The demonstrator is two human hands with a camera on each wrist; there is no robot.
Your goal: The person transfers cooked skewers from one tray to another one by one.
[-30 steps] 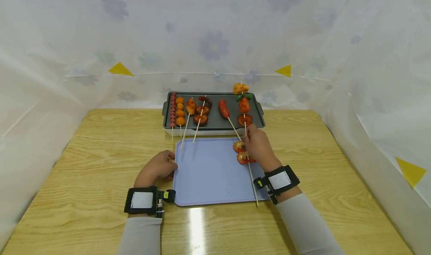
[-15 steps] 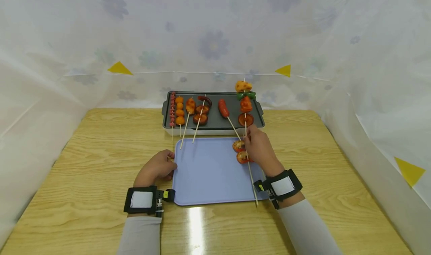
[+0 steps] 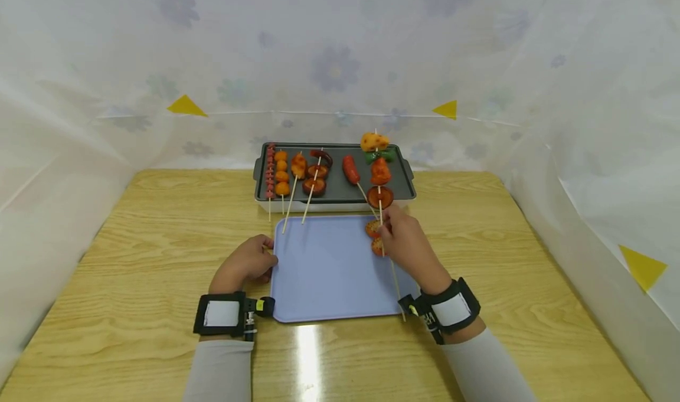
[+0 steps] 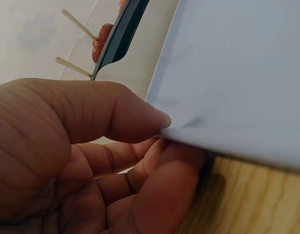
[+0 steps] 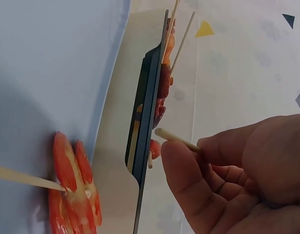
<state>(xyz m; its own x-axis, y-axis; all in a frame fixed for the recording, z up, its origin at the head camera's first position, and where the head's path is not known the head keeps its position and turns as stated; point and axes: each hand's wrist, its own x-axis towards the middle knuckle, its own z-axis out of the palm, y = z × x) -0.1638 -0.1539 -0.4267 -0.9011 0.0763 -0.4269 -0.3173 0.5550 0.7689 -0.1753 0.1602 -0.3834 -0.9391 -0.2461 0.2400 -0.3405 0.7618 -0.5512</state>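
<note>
My right hand [image 3: 405,244], pinching the mixed veggie skewer's wooden stick [image 3: 379,208], just lifted it leftward off the dark grill pan [image 3: 333,189] at frame centre, while my left hand [image 3: 245,265] still clamps the pale blue plastic tray [image 3: 324,272].

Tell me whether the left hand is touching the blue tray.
Touching. The left wrist view shows the left hand pinching the blue tray at its edge, thumb on top and fingers underneath.

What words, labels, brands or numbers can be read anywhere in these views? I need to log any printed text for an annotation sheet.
None can be read.
Right wristband: a dark mark beside the white patch, too small and blurred to read.
Left wristband: white patch is blank.
Yellow triangles on the sheet: plain, no lettering.
Lavender tray and dark grill pan: no print visible.
</note>
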